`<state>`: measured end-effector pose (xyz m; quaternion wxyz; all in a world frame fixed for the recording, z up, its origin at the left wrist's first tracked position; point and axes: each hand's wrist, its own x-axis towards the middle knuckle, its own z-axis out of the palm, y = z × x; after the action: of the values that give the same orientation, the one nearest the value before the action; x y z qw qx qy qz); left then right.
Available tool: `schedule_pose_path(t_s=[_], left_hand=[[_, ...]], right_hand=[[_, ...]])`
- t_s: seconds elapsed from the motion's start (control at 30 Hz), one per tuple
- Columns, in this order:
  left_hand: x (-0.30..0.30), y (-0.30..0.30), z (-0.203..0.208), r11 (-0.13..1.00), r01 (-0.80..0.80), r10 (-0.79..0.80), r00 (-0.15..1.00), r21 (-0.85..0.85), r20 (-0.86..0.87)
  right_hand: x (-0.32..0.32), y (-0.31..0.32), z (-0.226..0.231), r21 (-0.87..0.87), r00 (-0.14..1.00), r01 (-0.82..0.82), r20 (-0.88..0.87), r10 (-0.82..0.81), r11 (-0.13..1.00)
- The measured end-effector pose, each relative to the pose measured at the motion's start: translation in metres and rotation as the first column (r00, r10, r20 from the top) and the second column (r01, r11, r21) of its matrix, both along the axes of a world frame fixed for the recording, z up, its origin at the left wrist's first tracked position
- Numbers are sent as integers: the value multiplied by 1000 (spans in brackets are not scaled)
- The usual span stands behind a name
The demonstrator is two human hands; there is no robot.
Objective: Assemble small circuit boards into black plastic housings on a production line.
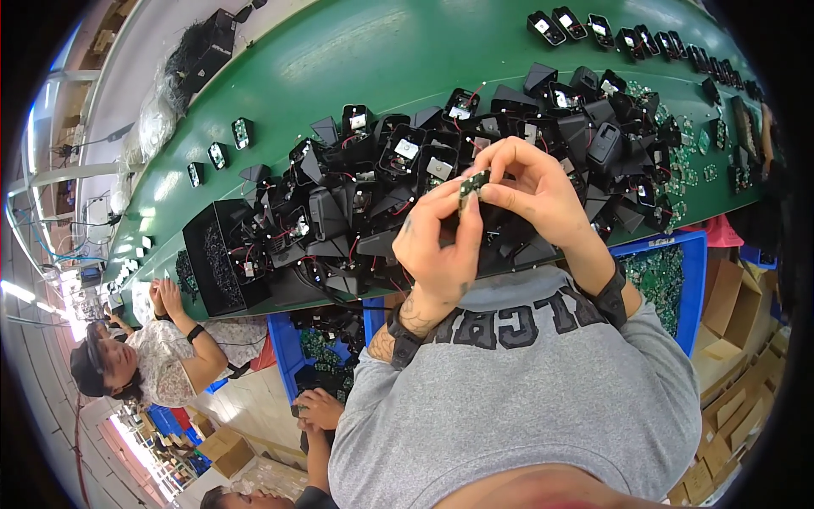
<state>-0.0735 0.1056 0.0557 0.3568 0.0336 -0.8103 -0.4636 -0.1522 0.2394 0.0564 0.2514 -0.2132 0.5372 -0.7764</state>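
Observation:
Both my hands are raised over the green table, meeting at a small circuit board [473,183]. My left hand [441,242] pinches it from the left between thumb and fingers. From the right, my right hand [543,188] has thumb and fingertips closed on the same board. The fingers hide part of it. Below and behind lies a heap of black plastic housings [329,212], many open, with batteries and red wires inside. One open housing with a white-labelled battery [407,148] sits just beyond my left hand.
Loose circuit boards [687,161] are spread on the right. A black bin of small parts [222,254] stands at the left. Blue crates [697,293] sit below the table edge. Housings [545,27] line the far side. Two people [161,373] are close by on the left.

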Motion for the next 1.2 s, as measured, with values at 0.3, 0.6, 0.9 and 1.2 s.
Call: schedule_pose_path(t_s=[0.3,0.6,0.9,1.2], left_hand=[[-7,-5,-1,954,145,-141,989,261,-32],[5,-17,9,998,69,-70,995,-9,-66],[14,-12,6,1000,-10,4,970,-20,-243],[12,-15,9,999,29,-22,970,25,-242]], right_hand=[[-1,2,0,-59,995,60,89,-55,996],[7,-8,5,97,992,42,-119,-30,994],[10,-5,-18,12,992,41,-121,-39,999],[2,-3,-18,-22,979,-56,-199,51,998]])
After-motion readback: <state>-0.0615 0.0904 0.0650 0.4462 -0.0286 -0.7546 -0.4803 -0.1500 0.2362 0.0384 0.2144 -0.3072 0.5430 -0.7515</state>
